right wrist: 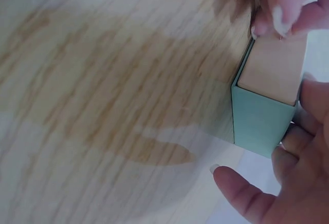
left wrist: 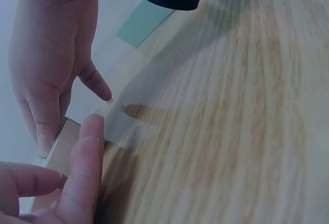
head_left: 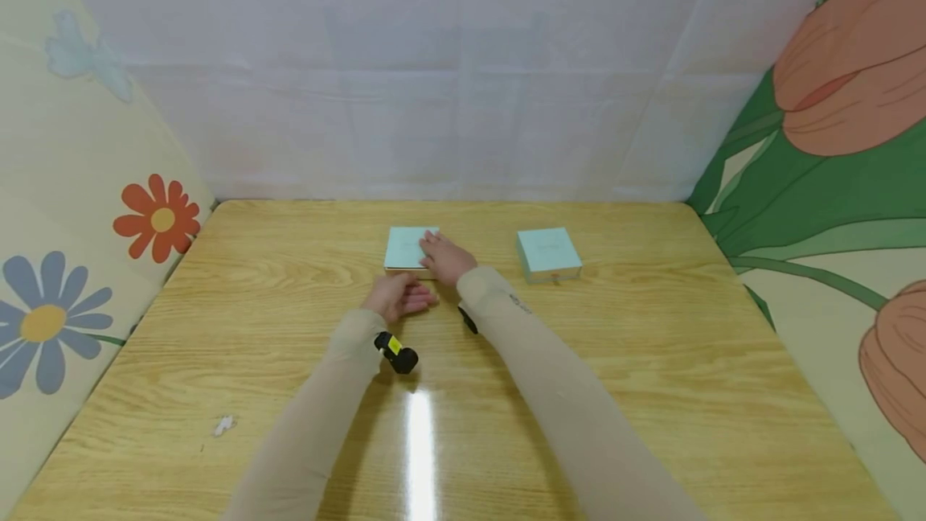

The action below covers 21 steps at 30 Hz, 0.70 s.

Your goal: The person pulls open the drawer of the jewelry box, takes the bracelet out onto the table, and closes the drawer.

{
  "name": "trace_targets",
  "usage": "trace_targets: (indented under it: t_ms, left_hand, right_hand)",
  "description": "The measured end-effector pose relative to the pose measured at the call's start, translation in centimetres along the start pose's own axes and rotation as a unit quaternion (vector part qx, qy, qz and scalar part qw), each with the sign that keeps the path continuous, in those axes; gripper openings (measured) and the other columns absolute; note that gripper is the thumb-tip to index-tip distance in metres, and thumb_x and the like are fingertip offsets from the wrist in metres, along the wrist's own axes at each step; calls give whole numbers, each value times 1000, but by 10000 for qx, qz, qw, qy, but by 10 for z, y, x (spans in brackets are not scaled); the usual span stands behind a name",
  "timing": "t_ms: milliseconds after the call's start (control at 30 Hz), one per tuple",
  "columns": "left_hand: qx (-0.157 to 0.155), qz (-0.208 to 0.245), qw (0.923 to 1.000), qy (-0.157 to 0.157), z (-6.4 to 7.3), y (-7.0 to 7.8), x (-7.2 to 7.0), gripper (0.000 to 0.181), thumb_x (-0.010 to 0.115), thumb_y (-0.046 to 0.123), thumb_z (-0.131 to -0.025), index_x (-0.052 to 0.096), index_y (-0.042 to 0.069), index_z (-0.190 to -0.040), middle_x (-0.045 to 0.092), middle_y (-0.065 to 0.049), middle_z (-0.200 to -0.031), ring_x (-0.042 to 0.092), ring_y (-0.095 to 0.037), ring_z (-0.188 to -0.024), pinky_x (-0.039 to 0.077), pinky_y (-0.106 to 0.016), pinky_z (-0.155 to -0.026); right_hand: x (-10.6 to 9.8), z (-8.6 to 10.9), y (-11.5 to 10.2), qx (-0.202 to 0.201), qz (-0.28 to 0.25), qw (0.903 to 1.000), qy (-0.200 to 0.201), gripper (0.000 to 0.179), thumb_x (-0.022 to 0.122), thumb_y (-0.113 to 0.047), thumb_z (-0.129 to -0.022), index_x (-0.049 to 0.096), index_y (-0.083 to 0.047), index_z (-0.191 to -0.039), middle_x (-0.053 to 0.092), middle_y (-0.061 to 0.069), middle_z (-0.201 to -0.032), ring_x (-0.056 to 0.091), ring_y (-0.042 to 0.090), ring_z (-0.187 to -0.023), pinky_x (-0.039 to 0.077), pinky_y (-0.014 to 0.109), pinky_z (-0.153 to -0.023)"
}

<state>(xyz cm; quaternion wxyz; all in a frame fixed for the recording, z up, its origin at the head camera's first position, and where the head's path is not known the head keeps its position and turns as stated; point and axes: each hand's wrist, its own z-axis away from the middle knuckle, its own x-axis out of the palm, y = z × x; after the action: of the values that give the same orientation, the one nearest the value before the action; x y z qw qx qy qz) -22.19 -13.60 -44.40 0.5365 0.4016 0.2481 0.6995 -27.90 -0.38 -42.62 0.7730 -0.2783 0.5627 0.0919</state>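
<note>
A beige sleeve [head_left: 307,428] leads to the left hand [head_left: 396,297], whose grip I cannot tell. At twelve o'clock on the tabletop [head_left: 651,344] lies a pale-blue, tan-fronted box [head_left: 405,247], partly covered by the right hand [head_left: 448,259], grip spread; a second box [head_left: 549,249], one o'clock.

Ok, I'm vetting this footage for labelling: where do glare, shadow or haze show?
Head: a white glare streak on the tabletop. Left wrist: hazy, washed-out colours, with a dark shadow beside the left hand. Right wrist: pale sheen on the tabletop, broken by a darker finger-shaped patch.
</note>
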Motion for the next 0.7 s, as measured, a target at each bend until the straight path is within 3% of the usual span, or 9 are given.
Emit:
trace_targets:
  t_ms: [133,367,500,700]
  left_hand:
    - [45,90,9999,-45,1,1,0,19,39,5,-103,54,-4,-94,65,-8,-71,68,-17,-60,59,-27,-61]
    - [256,-446,9984,215,-4,-1,-1,20,41,4,-100,57,-9,-102,67,-7,-71,69,-17,-63,57,-25,-58]
    - [348,-340,9988,37,-9,-3,-9,19,45,2,-96,60,-10,-98,67,-10,-71,71,-20,-65,58,-28,-58]
    - [177,-368,9990,165,5,5,-3,16,43,1,-98,58,-5,-97,66,-6,-67,69,-16,-59,58,-27,-57]
  right_hand:
    - [0,-1,0,-4,-17,10000,15,50,38,-26,-107,29,-6,-152,16,9,-160,10,24,-147,9,30,-118]
    - [1,-2,-1,-15,4,10000,-20,50,38,-25,-107,28,-5,-152,16,10,-160,10,25,-147,9,30,-118]
    - [2,-3,-1,9,73,10000,-33,50,38,-24,-107,28,-5,-152,17,10,-160,11,24,-147,9,29,-118]
    - [0,-2,-2,56,115,9999,-38,50,38,-25,-107,28,-6,-152,16,9,-160,11,24,-147,9,29,-118]
